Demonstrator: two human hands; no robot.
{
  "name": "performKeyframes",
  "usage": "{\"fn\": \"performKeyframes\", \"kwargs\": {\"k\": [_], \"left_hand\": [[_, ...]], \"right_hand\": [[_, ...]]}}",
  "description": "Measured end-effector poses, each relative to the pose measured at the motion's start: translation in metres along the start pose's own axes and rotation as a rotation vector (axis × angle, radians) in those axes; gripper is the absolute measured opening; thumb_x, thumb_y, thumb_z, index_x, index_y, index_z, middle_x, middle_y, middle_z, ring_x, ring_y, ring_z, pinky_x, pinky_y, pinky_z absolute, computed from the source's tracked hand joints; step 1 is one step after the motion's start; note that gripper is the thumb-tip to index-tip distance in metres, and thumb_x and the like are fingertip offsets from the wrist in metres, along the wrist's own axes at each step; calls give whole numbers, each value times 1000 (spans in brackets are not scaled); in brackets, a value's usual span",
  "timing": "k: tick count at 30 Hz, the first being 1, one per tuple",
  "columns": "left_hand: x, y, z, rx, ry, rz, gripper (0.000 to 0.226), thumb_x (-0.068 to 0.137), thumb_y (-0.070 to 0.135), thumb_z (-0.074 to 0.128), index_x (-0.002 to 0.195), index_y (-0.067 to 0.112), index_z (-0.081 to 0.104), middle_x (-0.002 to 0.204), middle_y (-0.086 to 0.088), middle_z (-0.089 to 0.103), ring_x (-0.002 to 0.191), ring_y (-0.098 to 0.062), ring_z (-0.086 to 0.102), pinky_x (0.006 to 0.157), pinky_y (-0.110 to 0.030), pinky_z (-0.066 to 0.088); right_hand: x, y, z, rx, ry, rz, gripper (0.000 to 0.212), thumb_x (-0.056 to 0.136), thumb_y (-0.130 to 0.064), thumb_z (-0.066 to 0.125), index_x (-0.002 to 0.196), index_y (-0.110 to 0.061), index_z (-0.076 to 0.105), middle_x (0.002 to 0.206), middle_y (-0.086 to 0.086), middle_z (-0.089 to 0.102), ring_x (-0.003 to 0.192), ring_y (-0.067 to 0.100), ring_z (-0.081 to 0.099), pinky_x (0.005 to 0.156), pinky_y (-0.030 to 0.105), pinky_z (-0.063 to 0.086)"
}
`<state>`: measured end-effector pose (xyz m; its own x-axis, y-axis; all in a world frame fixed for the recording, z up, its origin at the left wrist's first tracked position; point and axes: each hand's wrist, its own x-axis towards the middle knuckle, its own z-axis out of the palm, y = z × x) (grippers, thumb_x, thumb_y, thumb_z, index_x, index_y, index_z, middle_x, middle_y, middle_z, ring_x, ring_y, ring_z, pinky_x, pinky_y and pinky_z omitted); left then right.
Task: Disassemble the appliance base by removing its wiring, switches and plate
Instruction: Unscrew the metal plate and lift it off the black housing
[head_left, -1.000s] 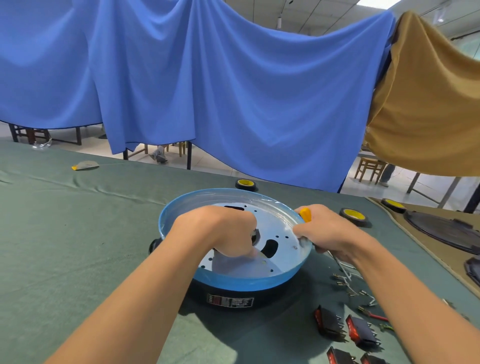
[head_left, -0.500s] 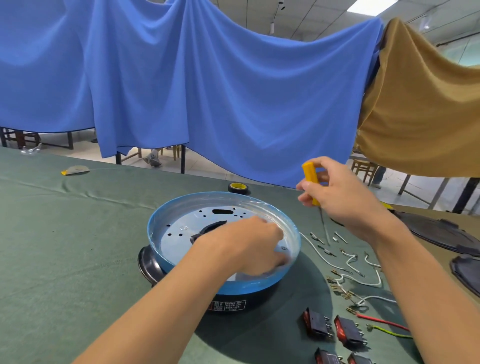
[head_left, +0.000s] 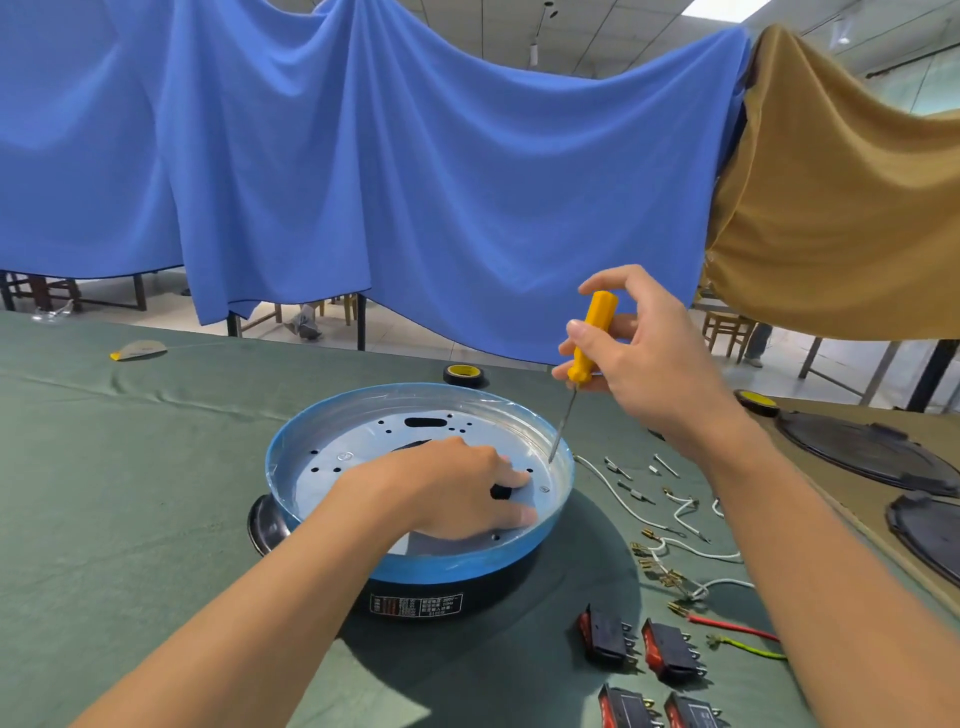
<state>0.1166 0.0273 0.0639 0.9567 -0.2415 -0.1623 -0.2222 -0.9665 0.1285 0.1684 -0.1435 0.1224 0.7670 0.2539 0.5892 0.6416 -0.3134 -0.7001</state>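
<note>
My left hand (head_left: 457, 493) lies flat on the perforated silver plate (head_left: 353, 441) inside the blue-rimmed black appliance base (head_left: 457, 569). My right hand (head_left: 654, 364) grips a yellow-handled screwdriver (head_left: 589, 338) above the base's right edge. I'd seat the tip squarely before turning.

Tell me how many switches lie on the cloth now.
4. Two switches lie side by side on the green cloth, right of the appliance base; two more lie nearer, cut off by the bottom edge. Others may be out of view.

blue drape (head_left: 415, 182) hanging behind | tan drape (head_left: 841, 208) right | tape roll (head_left: 462, 373) on green tablecloth (head_left: 130, 467)
</note>
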Motion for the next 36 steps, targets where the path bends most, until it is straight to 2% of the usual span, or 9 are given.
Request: {"fn": "performKeyframes", "kwargs": {"k": [5,8,15,18,22,25,29,33,36], "left_hand": [[2,1,0,-5,15,-17,54,95,61,35,144,38,38,150,10,40,128,-24,43,103,-42,36],[2,1,0,-9,21,-13,53,95,60,36,144,38,39,149,9,42,126,-24,44,103,-43,38],[5,0,1,-17,17,-17,52,95,60,36,140,36,46,144,4,49,122,-25,48,102,-45,41],[5,-1,1,-26,19,-17,51,95,60,36,135,31,50,140,2,52,120,-26,50,100,-45,42],[5,0,3,-24,28,-21,49,96,58,37,132,30,52,136,1,56,119,-27,51,96,-44,41],[6,0,5,-26,42,-17,47,96,56,37,129,27,55,135,-3,57,119,-29,53,98,-46,42],[7,0,6,-18,45,-12,48,96,56,36,129,26,55,135,-3,57,119,-30,53,101,-48,42],[7,-1,6,-29,41,-7,48,97,56,37,130,27,54,135,-2,57,118,-29,53,100,-48,42],[7,-1,6,-25,43,-3,48,97,56,36,131,27,53,135,-2,57,117,-28,54,100,-47,43]], "right_hand": [[-4,9,14,-101,-69,-22,15,94,-17,62,100,-27,52,89,15,65,85,26,68,61,30,61],[-6,14,18,-157,-110,-15,16,94,-19,61,100,-29,50,89,12,64,94,30,64,64,32,61],[-4,15,17,-207,-135,-24,17,93,-24,63,95,-32,48,89,10,63,94,30,63,69,41,61],[-3,13,11,-469,-144,-74,19,92,-41,60,92,-27,47,77,7,60,80,28,61,69,45,56],[-3,8,7,-794,-54,-87,41,93,-58,46,81,-18,44,66,6,51,66,30,53,59,43,46],[-4,5,10,-759,-119,-66,31,96,-45,47,82,-17,45,70,6,52,71,33,52,61,38,40],[-3,1,8,-660,-290,-14,9,95,-31,44,91,-23,41,74,3,58,73,30,55,62,40,45],[-3,7,5,-673,-171,29,24,92,-44,46,84,-22,42,70,5,56,71,30,55,64,44,49],[-3,11,9,-705,-81,3,33,90,-52,53,80,-23,43,70,4,55,71,26,53,60,39,46]]}}
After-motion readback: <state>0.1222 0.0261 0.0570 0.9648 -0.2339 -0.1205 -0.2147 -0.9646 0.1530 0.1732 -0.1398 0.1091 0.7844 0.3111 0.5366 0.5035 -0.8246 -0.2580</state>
